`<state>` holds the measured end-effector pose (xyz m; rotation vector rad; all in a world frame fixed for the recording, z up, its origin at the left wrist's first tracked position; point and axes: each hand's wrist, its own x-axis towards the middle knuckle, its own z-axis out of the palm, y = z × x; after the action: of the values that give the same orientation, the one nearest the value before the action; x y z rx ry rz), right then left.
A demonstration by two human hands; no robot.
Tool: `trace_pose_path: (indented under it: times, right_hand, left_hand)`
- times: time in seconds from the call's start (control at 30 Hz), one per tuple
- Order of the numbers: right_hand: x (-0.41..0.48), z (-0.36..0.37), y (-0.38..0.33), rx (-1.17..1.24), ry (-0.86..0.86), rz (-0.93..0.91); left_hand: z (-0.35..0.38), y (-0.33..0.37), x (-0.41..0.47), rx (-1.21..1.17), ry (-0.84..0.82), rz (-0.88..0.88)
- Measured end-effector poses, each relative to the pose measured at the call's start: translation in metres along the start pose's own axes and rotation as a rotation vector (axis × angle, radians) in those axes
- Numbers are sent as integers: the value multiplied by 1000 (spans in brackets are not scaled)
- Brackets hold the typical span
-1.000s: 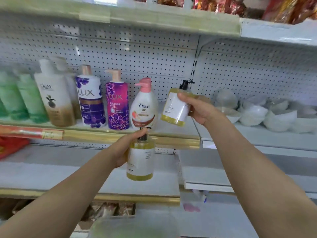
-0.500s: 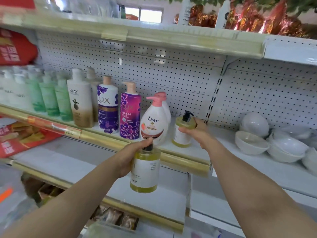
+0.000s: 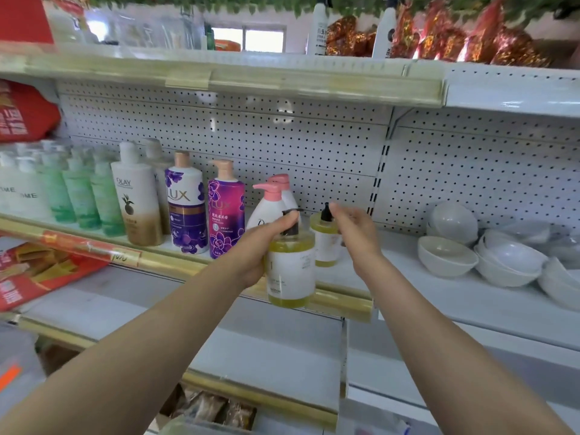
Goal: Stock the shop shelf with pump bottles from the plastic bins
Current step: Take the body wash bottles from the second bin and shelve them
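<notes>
Left of the left hand (image 3: pixel 251 249), 2 purple bottles (image 3: pixel 186 211) and a pink-pump bottle (image 3: pixel 266 205) stand labels-out, a row to extend. The left hand wraps 1 yellow pump bottle (image 3: pixel 292 268) at its shoulder, upright before the shelf (image 3: pixel 392 262) lip, probably for setting down. Just right stands the shelved yellow bottle (image 3: pixel 326 243). The right hand (image 3: pixel 356 229) hovers by its pump, fingers loose, holding nothing. White bowls (image 3: pixel 445 255) lie further right.

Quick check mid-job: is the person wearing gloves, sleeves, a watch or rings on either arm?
No. The left hand and right hand are ungloved, with no rings that show. The left forearm and right forearm are bare to the frame's edge: no sleeves, watch, bracelet or markings in view.
</notes>
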<state>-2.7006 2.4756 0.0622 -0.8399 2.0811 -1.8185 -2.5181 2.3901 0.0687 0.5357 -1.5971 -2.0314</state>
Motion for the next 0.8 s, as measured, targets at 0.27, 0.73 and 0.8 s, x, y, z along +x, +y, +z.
trace_pose_path:
  times: [0.27, 0.73, 0.8]
  right_hand:
    - [-28, -19, -18, 39, -525, -71]
    - [-11, 0, 27, -2, -141, 115]
    - [-11, 9, 36, -59, -95, 98]
  left_hand:
    - [35, 32, 31, -67, -31, 39]
    - [-29, -42, 70, 944, 437, 544]
    - [-34, -48, 71, 975, 426, 576]
